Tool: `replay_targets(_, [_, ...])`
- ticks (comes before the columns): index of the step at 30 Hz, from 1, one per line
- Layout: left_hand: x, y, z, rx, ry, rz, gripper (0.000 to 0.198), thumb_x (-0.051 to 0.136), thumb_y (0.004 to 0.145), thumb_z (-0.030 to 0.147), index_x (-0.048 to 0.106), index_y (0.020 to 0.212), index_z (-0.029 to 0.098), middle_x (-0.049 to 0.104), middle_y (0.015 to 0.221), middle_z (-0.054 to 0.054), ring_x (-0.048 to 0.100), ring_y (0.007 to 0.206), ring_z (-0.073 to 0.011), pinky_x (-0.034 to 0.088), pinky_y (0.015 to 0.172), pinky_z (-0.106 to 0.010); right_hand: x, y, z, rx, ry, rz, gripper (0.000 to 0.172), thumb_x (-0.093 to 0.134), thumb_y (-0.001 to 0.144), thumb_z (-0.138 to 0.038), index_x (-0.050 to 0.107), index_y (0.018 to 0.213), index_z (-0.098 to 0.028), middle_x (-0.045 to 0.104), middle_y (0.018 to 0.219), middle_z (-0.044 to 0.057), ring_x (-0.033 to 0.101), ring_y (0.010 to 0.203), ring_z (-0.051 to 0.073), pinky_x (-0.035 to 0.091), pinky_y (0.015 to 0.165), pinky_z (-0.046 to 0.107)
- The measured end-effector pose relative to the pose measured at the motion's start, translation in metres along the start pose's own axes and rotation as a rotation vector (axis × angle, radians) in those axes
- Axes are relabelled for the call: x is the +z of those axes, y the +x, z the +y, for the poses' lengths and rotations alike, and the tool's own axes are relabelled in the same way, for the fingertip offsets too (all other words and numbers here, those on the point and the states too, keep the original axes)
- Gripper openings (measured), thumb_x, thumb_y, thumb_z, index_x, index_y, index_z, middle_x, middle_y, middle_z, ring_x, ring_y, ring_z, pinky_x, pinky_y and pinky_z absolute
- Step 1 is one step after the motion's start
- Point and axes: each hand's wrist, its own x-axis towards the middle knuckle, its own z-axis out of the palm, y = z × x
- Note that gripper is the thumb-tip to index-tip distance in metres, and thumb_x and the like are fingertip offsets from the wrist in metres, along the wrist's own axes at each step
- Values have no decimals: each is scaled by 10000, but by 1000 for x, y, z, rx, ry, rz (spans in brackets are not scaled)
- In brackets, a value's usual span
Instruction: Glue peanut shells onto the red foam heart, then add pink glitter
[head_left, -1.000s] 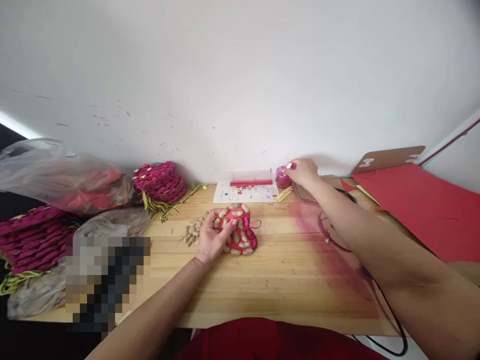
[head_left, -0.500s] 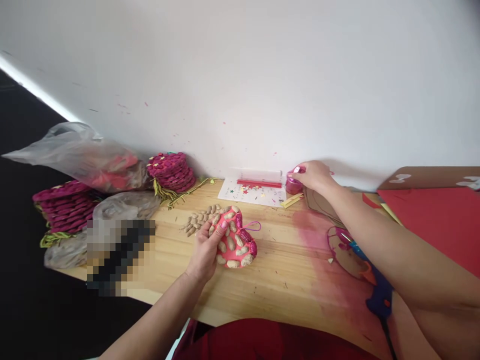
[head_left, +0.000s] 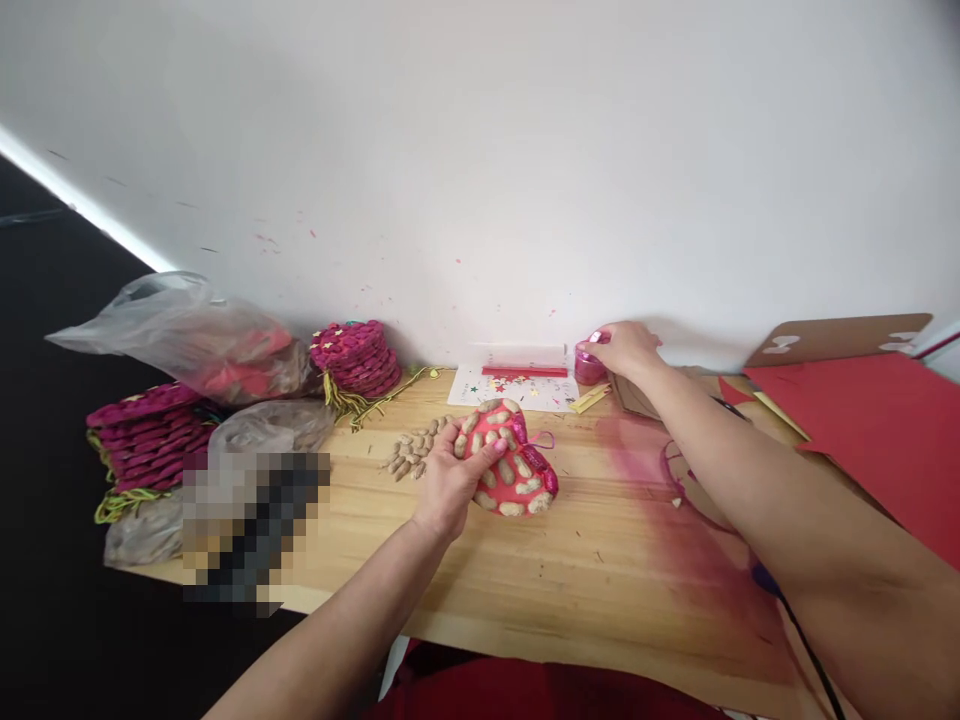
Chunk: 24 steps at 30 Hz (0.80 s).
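Note:
My left hand (head_left: pixel 454 480) grips a flat red craft piece (head_left: pixel 510 493) with its thumb on top, holding it above the wooden table. Peanuts in their shells cover the piece. Several shiny magenta ones run along its right edge, and a thin purple loop (head_left: pixel 544 438) sticks out there. At the back by the wall, my right hand (head_left: pixel 626 350) is closed, its fingertips at the top of a small pink tub (head_left: pixel 591 371). Something shiny and pink shows by the fingers; what they pinch is unclear. Loose peanuts (head_left: pixel 409 452) lie just behind my left hand.
White paper (head_left: pixel 465 388) with small coloured stars lies beside a yellow strip (head_left: pixel 590 398). Magenta woven stacks (head_left: pixel 356 360) and plastic bags (head_left: pixel 217 340) stand left. Red sheets (head_left: pixel 847 400) and cardboard (head_left: pixel 844 337) lie right. A dark cord (head_left: pixel 814 660) runs under my right forearm.
My left hand has brought the peanut-covered piece rightward and slightly up in view. My right hand stays at the pink tub. My right forearm now hides most of the blue glue gun.

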Motion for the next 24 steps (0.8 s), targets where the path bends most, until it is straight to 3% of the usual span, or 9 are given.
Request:
replay_targets(6, [10,20,-7,-73,-21,-153,597,970,576,360,670,1048,152,787,921,-77,743,736,-204,620,701,-323,-1,-10,3,60,89,108,228,718,795,-455,771,789,-233,777,873,95,663,943,318,443,856,440])
replay_targets(12, [8,29,-9,-101,-116,-227,583,980,553,337,685,1022,153,792,933,-76,743,737,-204,628,719,-341,-5,-32,11,118,277,287,209,701,793,-417,689,721,-221,728,786,91,650,846,307,453,820,440])
replay_targets(16, [1,34,-13,-67,-77,-232,597,976,550,362,700,1033,146,792,941,-81,746,766,-210,623,735,-329,-7,-52,10,132,507,442,327,549,894,-541,639,836,-233,696,802,87,638,746,269,492,705,409])
replay_targets(21, [-4,39,-11,29,-49,-169,725,979,542,305,648,1176,178,781,1070,-83,746,885,-215,617,808,-331,-7,-99,-23,-3,791,432,420,514,906,-672,567,814,-265,583,666,-13,562,592,174,493,573,328])
replay_targets(24, [-5,39,-9,40,-9,-195,616,958,582,345,688,1107,170,790,1020,-78,745,822,-211,621,755,-325,-12,-131,-44,-194,1101,335,359,657,889,-596,579,819,-253,551,652,-37,544,596,147,474,576,300])
